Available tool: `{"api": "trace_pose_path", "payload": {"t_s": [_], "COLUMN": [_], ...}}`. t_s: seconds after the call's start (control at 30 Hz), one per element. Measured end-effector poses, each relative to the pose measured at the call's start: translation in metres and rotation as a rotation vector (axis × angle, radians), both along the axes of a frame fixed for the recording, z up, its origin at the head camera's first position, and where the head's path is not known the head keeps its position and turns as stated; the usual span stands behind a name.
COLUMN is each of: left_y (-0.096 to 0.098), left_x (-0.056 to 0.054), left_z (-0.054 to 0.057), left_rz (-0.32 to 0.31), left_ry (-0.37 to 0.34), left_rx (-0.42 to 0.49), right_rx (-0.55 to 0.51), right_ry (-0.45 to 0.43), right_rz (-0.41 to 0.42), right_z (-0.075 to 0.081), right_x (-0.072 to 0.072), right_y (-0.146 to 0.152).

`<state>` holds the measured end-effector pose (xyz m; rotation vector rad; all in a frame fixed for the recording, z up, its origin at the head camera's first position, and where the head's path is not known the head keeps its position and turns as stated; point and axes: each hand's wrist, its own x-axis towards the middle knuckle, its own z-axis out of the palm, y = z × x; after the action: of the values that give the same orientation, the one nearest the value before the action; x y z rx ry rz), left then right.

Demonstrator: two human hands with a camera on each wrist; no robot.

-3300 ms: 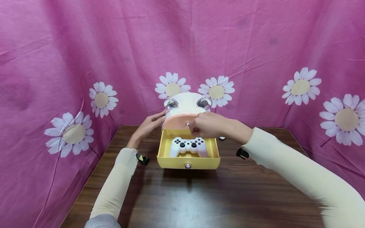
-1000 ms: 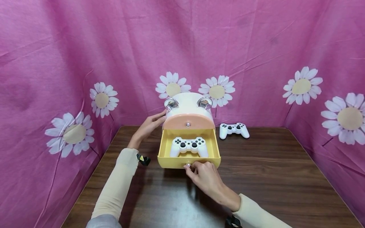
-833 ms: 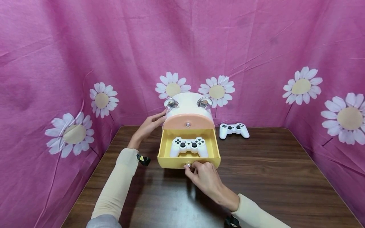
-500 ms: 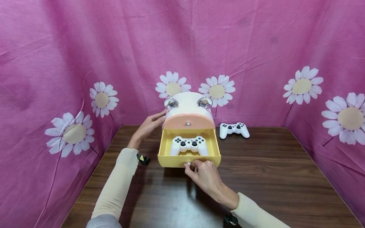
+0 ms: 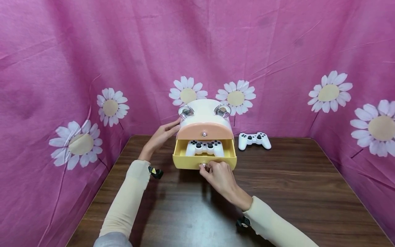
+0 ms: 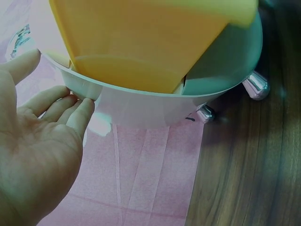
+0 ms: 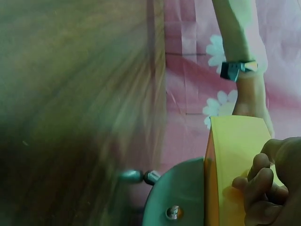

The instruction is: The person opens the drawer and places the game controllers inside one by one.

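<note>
My right hand point(image 5: 220, 176) pinches the silver knob point(image 5: 203, 165) on the front of a yellow drawer point(image 5: 188, 162), which stands partly out of a small rounded white cabinet point(image 5: 202, 113). Inside the drawer lies a white game controller point(image 5: 205, 147), its back edge under the peach upper drawer point(image 5: 191, 132), which is closed. My left hand point(image 5: 160, 138) rests its extended fingers against the cabinet's left side; in the left wrist view the fingertips point(image 6: 84, 106) touch the white shell. Below the yellow drawer, a green drawer front point(image 7: 186, 188) shows in the right wrist view.
A second white controller point(image 5: 254, 140) lies on the wooden table point(image 5: 293, 185), right of the cabinet near the back edge. Silver feet point(image 6: 256, 85) hold the cabinet up. A pink curtain point(image 5: 148, 51) with printed daisies hangs behind and at both sides.
My right hand went from the peach drawer's knob down to the yellow drawer's knob. The yellow drawer has since slid partway in, carrying its controller back. The left hand stayed put.
</note>
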<state>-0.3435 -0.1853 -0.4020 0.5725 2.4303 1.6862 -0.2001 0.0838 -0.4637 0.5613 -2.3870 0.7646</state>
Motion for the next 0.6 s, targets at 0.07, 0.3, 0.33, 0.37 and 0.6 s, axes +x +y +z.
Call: {"api": "trace_pose_path", "payload": {"t_s": [0.07, 0.3, 0.33, 0.37, 0.6], "left_y": [-0.001, 0.0, 0.0, 0.0, -0.001], "left_x": [0.0, 0.001, 0.0, 0.0, 0.0], "left_z": [0.0, 0.0, 0.0, 0.0, -0.001], "left_rz": [-0.003, -0.001, -0.003, -0.005, -0.017], "left_ry": [0.001, 0.009, 0.009, 0.008, 0.006], "left_rx": [-0.001, -0.001, 0.002, 0.003, 0.01], "right_rx": [-0.002, 0.015, 0.019, 0.021, 0.027], "right_ry": [-0.005, -0.051, -0.058, -0.063, -0.098], "right_rz": [-0.007, -0.025, -0.026, -0.027, -0.044], "right_z": [0.0, 0.003, 0.003, 0.004, 0.005], "right_x": [-0.008, -0.031, -0.033, -0.035, -0.05], "right_y": [-0.001, -0.002, -0.002, -0.002, -0.001]}}
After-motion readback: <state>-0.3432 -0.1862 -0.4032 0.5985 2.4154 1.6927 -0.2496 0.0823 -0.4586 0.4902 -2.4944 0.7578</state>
